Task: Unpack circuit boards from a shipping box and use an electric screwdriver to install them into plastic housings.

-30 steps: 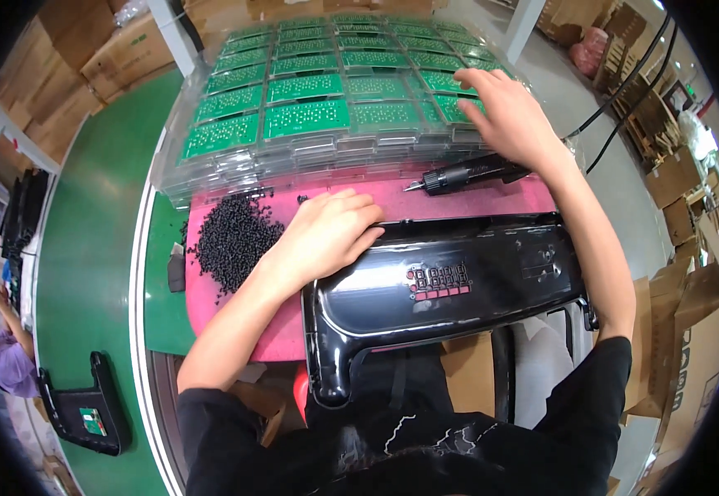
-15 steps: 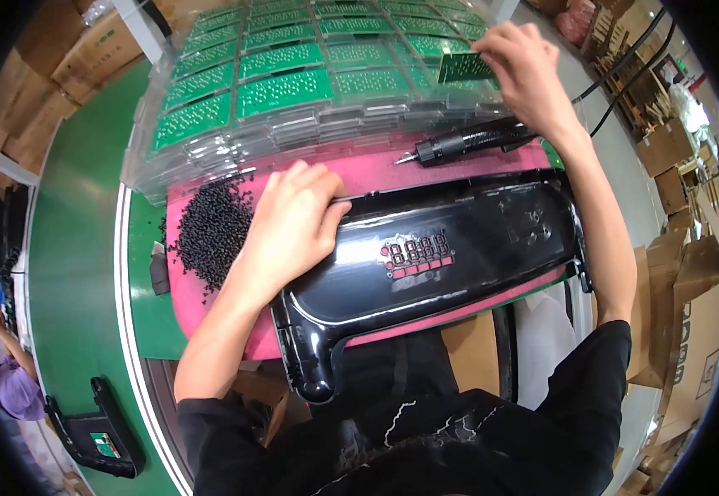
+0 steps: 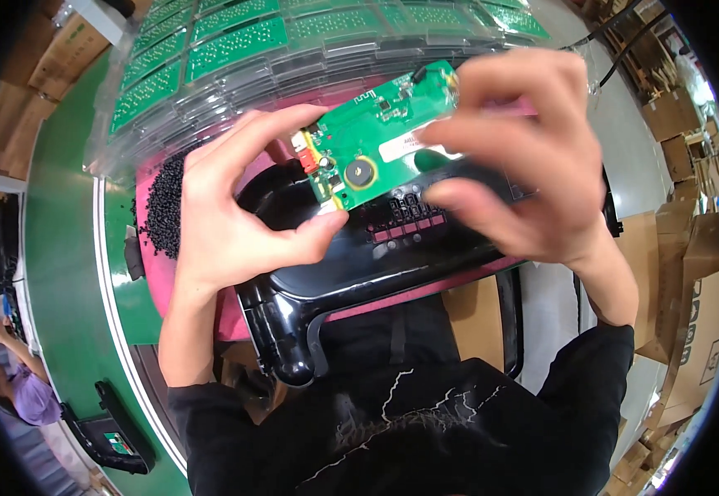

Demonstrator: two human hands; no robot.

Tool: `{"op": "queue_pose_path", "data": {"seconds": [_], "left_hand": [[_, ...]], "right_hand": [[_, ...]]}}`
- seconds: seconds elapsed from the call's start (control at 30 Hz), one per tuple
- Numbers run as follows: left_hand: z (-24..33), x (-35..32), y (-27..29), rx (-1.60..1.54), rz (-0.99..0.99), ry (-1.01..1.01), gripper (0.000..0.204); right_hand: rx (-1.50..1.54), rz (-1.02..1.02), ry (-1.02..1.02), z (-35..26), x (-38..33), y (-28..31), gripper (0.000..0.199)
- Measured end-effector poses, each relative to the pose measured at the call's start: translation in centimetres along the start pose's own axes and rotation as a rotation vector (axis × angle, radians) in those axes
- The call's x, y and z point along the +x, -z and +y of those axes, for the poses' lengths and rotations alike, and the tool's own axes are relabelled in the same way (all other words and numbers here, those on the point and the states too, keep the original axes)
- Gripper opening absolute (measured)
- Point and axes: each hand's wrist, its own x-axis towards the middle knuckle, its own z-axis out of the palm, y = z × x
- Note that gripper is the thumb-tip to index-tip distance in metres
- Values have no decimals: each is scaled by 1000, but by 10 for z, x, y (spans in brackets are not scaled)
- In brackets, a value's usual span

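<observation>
My left hand (image 3: 227,198) grips the left end of a green circuit board (image 3: 347,140) between thumb and fingers. The board is tilted, showing a round black part, a white label and red and white connectors. Close to its right end is my right hand (image 3: 541,157), blurred, with thumb and fingers apart; one finger crosses in front of the board. Below both hands lies a glossy black plastic housing (image 3: 334,277) with display-shaped cutouts, on a pink mat (image 3: 158,289). The board and hands hide part of the housing.
Stacked clear trays (image 3: 334,74) of green boards stand at the back. Small black screws (image 3: 163,215) lie heaped at the mat's left. Another black housing (image 3: 99,422) rests on the green surface (image 3: 66,273), near a person in purple (image 3: 35,401). Cardboard boxes (image 3: 694,331) are at right.
My right hand has brought the circuit board from the trays to above the housing, and its fingers have spread. My left hand has lifted off the housing and taken hold of the board.
</observation>
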Motion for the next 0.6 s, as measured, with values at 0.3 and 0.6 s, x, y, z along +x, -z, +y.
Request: {"op": "queue_pose_path", "data": {"seconds": [0.3, 0.6], "left_hand": [[1, -1, -8, -41, -407, -342, 63], [6, -11, -26, -59, -491, -353, 53]], "right_hand": [[677, -258, -698, -14, -60, 9, 10], [717, -415, -896, -31, -78, 7, 13]]}}
